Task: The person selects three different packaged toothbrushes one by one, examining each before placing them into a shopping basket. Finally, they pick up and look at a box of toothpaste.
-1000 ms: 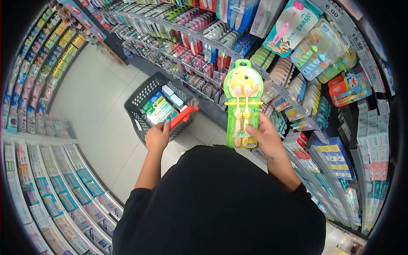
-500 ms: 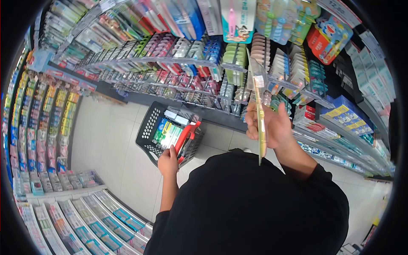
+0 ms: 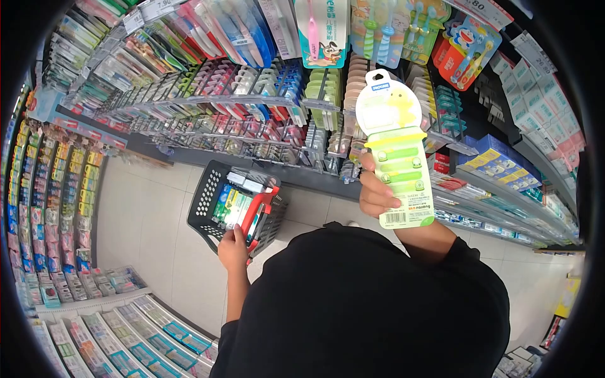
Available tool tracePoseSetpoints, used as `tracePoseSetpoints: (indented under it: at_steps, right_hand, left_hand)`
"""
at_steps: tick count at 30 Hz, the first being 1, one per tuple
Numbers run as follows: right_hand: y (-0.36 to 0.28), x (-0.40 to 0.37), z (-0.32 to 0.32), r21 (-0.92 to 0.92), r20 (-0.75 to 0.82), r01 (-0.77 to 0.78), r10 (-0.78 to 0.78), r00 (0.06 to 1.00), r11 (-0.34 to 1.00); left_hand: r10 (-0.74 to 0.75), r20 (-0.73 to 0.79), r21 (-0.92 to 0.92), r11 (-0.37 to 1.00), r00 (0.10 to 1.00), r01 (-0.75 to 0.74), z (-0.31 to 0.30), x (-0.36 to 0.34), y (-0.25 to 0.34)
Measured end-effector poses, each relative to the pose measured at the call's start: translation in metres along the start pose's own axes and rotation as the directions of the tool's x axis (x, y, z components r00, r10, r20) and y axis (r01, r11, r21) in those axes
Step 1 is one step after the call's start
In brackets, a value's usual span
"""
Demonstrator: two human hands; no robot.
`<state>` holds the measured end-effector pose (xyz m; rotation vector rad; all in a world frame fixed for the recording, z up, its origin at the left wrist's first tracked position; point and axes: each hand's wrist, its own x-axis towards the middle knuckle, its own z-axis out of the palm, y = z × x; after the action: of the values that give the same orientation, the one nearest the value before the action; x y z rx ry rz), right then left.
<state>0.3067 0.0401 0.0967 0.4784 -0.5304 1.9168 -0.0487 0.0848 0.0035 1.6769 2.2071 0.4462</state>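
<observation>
Two hands: both gripping.
Right hand (image 3: 377,189): fingers closing round toothbrush pack (image 3: 398,157), centre right.
Left hand (image 3: 233,247): clasping basket (image 3: 205,195) handle.
Tip: steadying pack, probably helping.

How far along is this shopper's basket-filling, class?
Done: boxed items already lie in the black plastic shopping basket, carried by its red handle in the left hand. In hand: the right hand holds up a green-and-white carded toothbrush pack, barcode side showing. Left: that pack is not yet in the basket.
</observation>
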Motion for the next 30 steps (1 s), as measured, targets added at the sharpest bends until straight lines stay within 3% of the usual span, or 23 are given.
tracePoseSetpoints:
  at_steps: [5, 10, 16, 19, 21, 25, 26, 27, 29, 30]
  right_hand:
    - [-0.003, 0.001, -0.002, 0.091, 0.02, -0.075, 0.073, 0.997, 0.993]
    - [0.001, -0.002, -0.013, 0.069, 0.117, -0.035, 0.026, 0.993, 0.997]
    - [-0.001, 0.001, -0.02, 0.019, 0.111, 0.005, -0.007, 0.994, 1.0]
    - [-0.007, -0.004, -0.012, -0.117, -0.119, 0.109, -0.122, 0.985, 0.987]
    - [-0.014, -0.007, 0.0, -0.238, -0.328, 0.152, -0.227, 0.917, 0.959]
    - [-0.035, -0.005, 0.024, -0.615, -0.373, 0.142, -0.445, 0.814, 0.775]
    - [-0.062, -0.022, 0.012, -0.602, -0.291, 0.079, -0.311, 0.905, 0.794]
    - [-0.056, -0.009, 0.022, -0.763, -0.409, 0.061, -0.553, 0.725, 0.644]
    - [-0.058, 0.001, 0.032, -0.91, -0.383, -0.04, -0.801, 0.459, 0.412]
    - [-0.062, 0.003, 0.035, -0.954, -0.286, -0.063, -0.826, 0.485, 0.293]
  left_hand:
    - [0.001, -0.02, 0.009, 1.0, 1.0, -0.001, 0.0, -0.001, 0.0]
    - [0.002, -0.007, 0.02, 1.0, 1.0, -0.002, 0.0, 0.0, -0.003]
    - [0.015, -0.027, 0.029, 0.999, 1.0, -0.014, 0.001, 0.002, -0.005]
    - [-0.011, -0.025, 0.003, 1.0, 1.0, 0.011, -0.001, 0.0, -0.003]
    - [-0.028, -0.016, 0.021, 0.999, 0.999, 0.029, -0.004, -0.001, 0.001]
    - [-0.031, 0.005, 0.027, 0.999, 1.0, 0.031, -0.003, 0.0, 0.0]
    - [-0.026, 0.009, 0.029, 0.999, 1.0, 0.026, -0.004, -0.001, 0.0]
    - [-0.01, -0.001, 0.037, 0.999, 1.0, 0.01, -0.004, -0.002, -0.001]
    - [0.007, -0.014, 0.039, 0.999, 1.0, -0.006, -0.003, -0.002, -0.002]
    - [0.007, -0.016, 0.031, 1.0, 1.0, -0.006, -0.003, -0.002, -0.003]
